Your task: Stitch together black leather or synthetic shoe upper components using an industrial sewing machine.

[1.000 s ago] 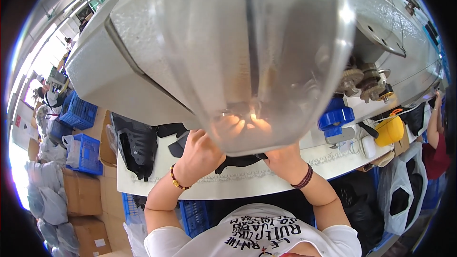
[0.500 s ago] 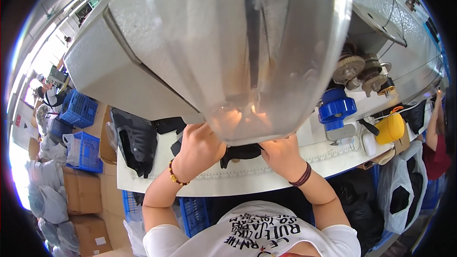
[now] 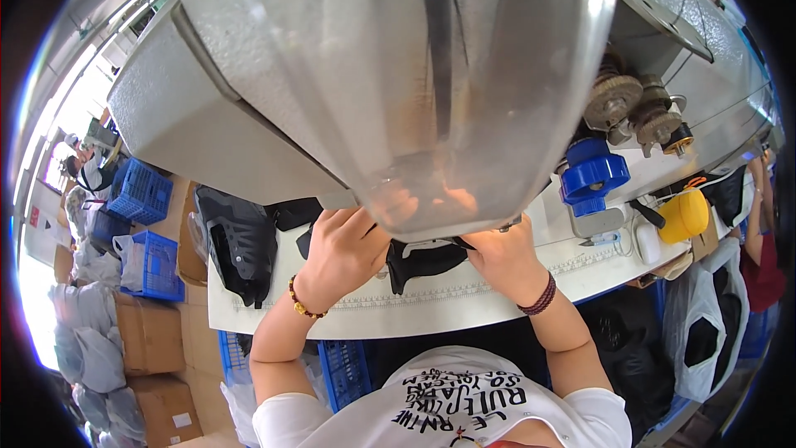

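Observation:
A black fabric piece [image 3: 427,266] lies under the head of a large grey sewing machine [image 3: 265,58], behind a clear plastic guard [image 3: 497,116]. On its left side my left hand [image 3: 342,250], a beaded bracelet at the wrist, has its fingers curled onto the fabric. My right hand [image 3: 504,262], with a dark braided band, grips the right edge between thumb and fingers. The guard's glare and the machine head hide the fingertips and the needle area. More black material lies just left of my left hand.
On the white table [image 3: 390,315] runs a printed ruler strip. A black shoe upper [image 3: 240,241] lies left; a blue knob-like part [image 3: 594,176], small scissors and a yellow container [image 3: 683,216] are right. Blue crates [image 3: 152,265] and cartons stand on the floor left. Another person is at far right.
My right hand has shifted slightly right, and more of the black fabric shows between my hands. My left hand has moved slightly up with its fingers still curled on the piece.

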The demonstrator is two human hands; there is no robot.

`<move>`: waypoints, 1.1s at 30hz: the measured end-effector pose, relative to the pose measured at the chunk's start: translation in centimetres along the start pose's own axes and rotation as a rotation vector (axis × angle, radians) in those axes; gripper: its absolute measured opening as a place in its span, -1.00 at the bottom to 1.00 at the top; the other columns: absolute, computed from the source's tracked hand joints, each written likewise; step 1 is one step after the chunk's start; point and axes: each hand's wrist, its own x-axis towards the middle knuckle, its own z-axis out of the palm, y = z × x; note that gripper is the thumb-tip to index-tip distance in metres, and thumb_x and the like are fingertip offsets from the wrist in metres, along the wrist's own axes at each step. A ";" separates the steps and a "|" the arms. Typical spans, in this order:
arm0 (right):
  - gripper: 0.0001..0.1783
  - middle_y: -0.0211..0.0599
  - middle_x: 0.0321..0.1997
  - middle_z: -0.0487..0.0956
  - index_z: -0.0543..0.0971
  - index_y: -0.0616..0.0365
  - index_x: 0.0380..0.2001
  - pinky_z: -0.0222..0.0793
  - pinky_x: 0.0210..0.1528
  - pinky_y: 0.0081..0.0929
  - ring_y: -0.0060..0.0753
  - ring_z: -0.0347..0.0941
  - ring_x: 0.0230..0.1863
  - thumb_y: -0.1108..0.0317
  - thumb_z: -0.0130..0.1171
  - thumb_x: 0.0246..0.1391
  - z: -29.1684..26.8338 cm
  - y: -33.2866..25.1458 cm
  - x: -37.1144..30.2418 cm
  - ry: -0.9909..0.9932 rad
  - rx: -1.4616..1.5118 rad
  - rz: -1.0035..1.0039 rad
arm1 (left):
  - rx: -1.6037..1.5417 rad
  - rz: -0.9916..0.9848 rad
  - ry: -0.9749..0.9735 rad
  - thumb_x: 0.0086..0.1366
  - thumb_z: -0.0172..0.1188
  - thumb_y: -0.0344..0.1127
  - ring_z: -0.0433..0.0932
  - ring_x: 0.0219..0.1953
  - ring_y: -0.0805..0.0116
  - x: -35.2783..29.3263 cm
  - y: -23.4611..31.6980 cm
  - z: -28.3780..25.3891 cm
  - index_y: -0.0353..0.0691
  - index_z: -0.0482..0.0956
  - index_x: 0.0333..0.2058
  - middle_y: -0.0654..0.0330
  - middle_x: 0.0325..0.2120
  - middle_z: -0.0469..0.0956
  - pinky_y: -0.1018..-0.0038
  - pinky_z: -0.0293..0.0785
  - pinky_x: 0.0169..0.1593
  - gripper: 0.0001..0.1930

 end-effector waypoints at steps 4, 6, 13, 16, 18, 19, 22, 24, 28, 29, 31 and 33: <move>-0.60 -0.38 -0.12 0.54 0.58 0.00 -0.23 0.34 -0.15 -0.34 -0.25 0.47 -0.16 0.53 0.10 -0.25 0.2 0.3 0.0 0.026 -0.012 -0.008 | 0.004 0.044 0.019 -0.14 0.18 -0.58 0.53 -0.10 0.20 0.1 -0.1 0.1 -0.24 0.60 -0.24 0.18 -0.25 0.54 0.31 0.42 -0.05 -0.63; -0.61 -0.39 -0.15 0.55 0.59 0.01 -0.25 0.33 -0.14 -0.30 -0.23 0.46 -0.17 0.53 0.10 -0.27 0.4 0.5 -0.1 0.049 -0.005 -0.006 | -0.001 0.067 0.059 -0.14 0.18 -0.58 0.53 -0.09 0.22 0.3 0.1 0.3 -0.25 0.60 -0.25 0.18 -0.26 0.54 0.31 0.42 -0.06 -0.63; -0.60 -0.28 -0.28 0.53 0.60 0.00 -0.30 0.31 -0.21 -0.23 -0.15 0.44 -0.25 0.52 0.12 -0.35 1.6 1.5 -1.3 -0.082 0.100 0.080 | 0.018 0.055 0.051 -0.16 0.17 -0.58 0.53 -0.12 0.19 0.2 0.6 0.4 -0.28 0.59 -0.28 0.16 -0.28 0.53 0.27 0.43 -0.01 -0.65; -0.61 -0.24 -0.30 0.53 0.60 -0.01 -0.31 0.32 -0.22 -0.23 -0.13 0.44 -0.27 0.53 0.13 -0.35 1.6 1.9 -1.3 -0.030 0.119 0.067 | 0.063 0.050 0.070 -0.17 0.18 -0.57 0.54 -0.16 0.16 0.2 0.7 0.6 -0.28 0.58 -0.31 0.16 -0.28 0.53 0.29 0.46 -0.05 -0.67; -0.62 -0.22 -0.29 0.53 0.61 -0.01 -0.31 0.33 -0.21 -0.23 -0.12 0.44 -0.27 0.54 0.13 -0.34 1.3 2.2 -1.2 -0.021 0.112 0.062 | 0.110 0.045 0.095 -0.18 0.18 -0.56 0.54 -0.19 0.14 0.3 1.0 0.8 -0.27 0.57 -0.33 0.17 -0.27 0.53 0.32 0.49 -0.10 -0.69; -0.62 -0.21 -0.29 0.53 0.61 -0.01 -0.31 0.33 -0.20 -0.23 -0.11 0.44 -0.27 0.54 0.13 -0.33 1.2 2.4 -1.1 -0.036 0.101 0.063 | 0.133 0.050 0.117 -0.18 0.19 -0.52 0.56 -0.22 0.23 0.4 1.0 0.9 -0.24 0.57 -0.28 0.19 -0.26 0.54 0.39 0.47 -0.20 -0.64; -0.62 -0.19 -0.28 0.54 0.61 0.02 -0.31 0.34 -0.19 -0.25 -0.09 0.45 -0.27 0.56 0.13 -0.32 1.1 2.9 -0.7 -0.046 0.188 0.108 | 0.190 0.053 0.149 -0.21 0.20 -0.46 0.58 -0.26 0.40 0.7 1.4 1.2 -0.18 0.57 -0.18 0.24 -0.22 0.55 0.53 0.45 -0.40 -0.54; -0.64 -0.17 -0.30 0.55 0.60 0.05 -0.32 0.35 -0.19 -0.25 -0.08 0.45 -0.29 0.56 0.13 -0.31 1.3 3.4 -0.6 -0.057 0.303 0.172 | 0.208 0.036 0.127 -0.25 0.20 -0.49 0.57 -0.22 0.38 0.7 1.7 1.2 -0.21 0.56 -0.17 0.22 -0.21 0.54 0.51 0.46 -0.36 -0.50; -0.71 -0.15 -0.36 0.56 0.58 0.13 -0.36 0.37 -0.21 -0.25 -0.06 0.46 -0.33 0.55 0.15 -0.30 1.5 4.3 -0.3 -0.025 0.327 0.164 | 0.178 -0.021 0.194 -0.22 0.19 -0.56 0.56 -0.32 0.26 0.8 2.7 1.7 -0.25 0.53 -0.45 0.21 -0.37 0.50 0.47 0.47 -0.35 -0.76; -0.72 -0.15 -0.38 0.56 0.58 0.14 -0.37 0.37 -0.22 -0.25 -0.06 0.46 -0.35 0.55 0.15 -0.29 1.5 4.6 -0.2 0.001 0.273 0.117 | 0.177 -0.029 0.196 -0.22 0.18 -0.56 0.56 -0.35 0.28 0.8 2.8 1.8 -0.25 0.52 -0.47 0.21 -0.38 0.50 0.48 0.46 -0.38 -0.78; -0.72 -0.15 -0.35 0.56 0.57 0.16 -0.36 0.37 -0.18 -0.25 -0.04 0.45 -0.30 0.54 0.16 -0.29 1.6 5.1 0.1 0.034 0.323 0.097 | 0.187 -0.053 0.206 -0.23 0.18 -0.56 0.54 -0.40 0.31 0.9 3.1 1.9 -0.25 0.51 -0.50 0.22 -0.39 0.49 0.49 0.44 -0.40 -0.80; -0.70 -0.16 -0.31 0.56 0.56 0.17 -0.33 0.36 -0.15 -0.27 -0.04 0.44 -0.24 0.53 0.18 -0.28 1.6 5.6 0.2 0.051 0.355 0.064 | 0.209 -0.088 0.220 -0.23 0.17 -0.55 0.53 -0.44 0.32 1.2 3.4 2.2 -0.26 0.50 -0.52 0.23 -0.40 0.49 0.50 0.43 -0.42 -0.82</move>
